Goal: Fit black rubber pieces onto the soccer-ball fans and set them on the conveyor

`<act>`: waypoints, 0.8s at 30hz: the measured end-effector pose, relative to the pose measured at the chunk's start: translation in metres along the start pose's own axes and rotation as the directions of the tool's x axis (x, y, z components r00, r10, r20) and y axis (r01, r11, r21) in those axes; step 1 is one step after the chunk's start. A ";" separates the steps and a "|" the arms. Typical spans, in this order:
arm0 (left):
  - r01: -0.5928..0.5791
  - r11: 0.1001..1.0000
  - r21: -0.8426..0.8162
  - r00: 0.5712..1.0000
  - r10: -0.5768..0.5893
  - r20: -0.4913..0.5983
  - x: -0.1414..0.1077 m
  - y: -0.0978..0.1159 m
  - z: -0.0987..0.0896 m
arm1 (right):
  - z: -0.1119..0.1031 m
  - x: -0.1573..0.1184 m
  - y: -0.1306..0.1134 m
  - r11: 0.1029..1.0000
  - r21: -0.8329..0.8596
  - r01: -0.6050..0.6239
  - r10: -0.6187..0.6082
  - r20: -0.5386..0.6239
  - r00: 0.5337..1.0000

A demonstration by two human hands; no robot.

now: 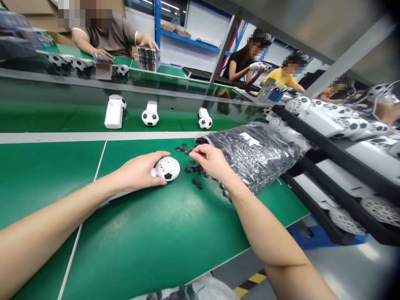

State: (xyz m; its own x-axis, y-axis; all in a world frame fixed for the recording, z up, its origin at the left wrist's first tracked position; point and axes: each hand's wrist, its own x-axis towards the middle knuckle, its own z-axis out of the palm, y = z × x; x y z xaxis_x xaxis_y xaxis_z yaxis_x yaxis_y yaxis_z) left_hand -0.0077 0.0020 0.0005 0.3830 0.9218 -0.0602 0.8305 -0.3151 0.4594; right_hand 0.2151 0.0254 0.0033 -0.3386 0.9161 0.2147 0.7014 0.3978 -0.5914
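Observation:
My left hand (145, 170) is wrapped around a white device with a round soccer-ball head (168, 168); black patches show on the lower part of the head, and its handle lies mostly under my hand and forearm. My right hand (208, 160) has thumb and forefinger pinched together over a scatter of small black pieces (194, 169) on the green table (150, 233). Whatever sits between those fingertips is too small to make out. Just beyond my right hand lies a clear plastic bag (259, 154) full of black pieces.
Three soccer-ball devices (114, 112) stand apart on the green conveyor (71, 110). At the right, black trays (331, 166) are stacked with more white devices. Across the conveyor a person (109, 37) handles boxes; other people sit farther right. A metal beam slants overhead.

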 end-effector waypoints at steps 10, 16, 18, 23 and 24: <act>-0.108 0.957 0.270 0.992 0.123 -0.038 -0.002 -0.009 -0.004 | 0.006 -0.002 0.002 0.964 -0.264 0.018 0.050 0.250 0.967; -0.135 0.952 0.273 0.989 0.147 -0.023 -0.003 -0.008 -0.004 | 0.008 -0.005 0.004 0.995 -0.079 0.069 -0.044 0.284 0.958; -0.135 0.954 0.269 0.989 0.144 -0.015 -0.003 -0.007 -0.004 | 0.009 -0.006 0.002 0.993 -0.027 0.114 -0.102 0.277 0.955; -0.136 0.954 0.268 0.989 0.146 -0.017 -0.004 -0.004 -0.004 | 0.010 -0.006 -0.001 0.990 0.117 0.076 -0.098 0.197 0.975; -0.138 0.953 0.270 0.989 0.147 -0.015 -0.004 -0.004 -0.005 | 0.010 -0.006 -0.001 0.984 0.166 0.065 -0.097 0.195 0.976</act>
State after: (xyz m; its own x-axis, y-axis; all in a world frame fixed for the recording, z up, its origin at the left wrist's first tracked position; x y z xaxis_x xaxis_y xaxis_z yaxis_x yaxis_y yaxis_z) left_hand -0.0145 0.0001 0.0031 0.4950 0.8686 0.0211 0.8478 -0.4882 0.2072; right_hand 0.2103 0.0195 -0.0051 -0.5209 0.8458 0.1154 0.5638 0.4424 -0.6974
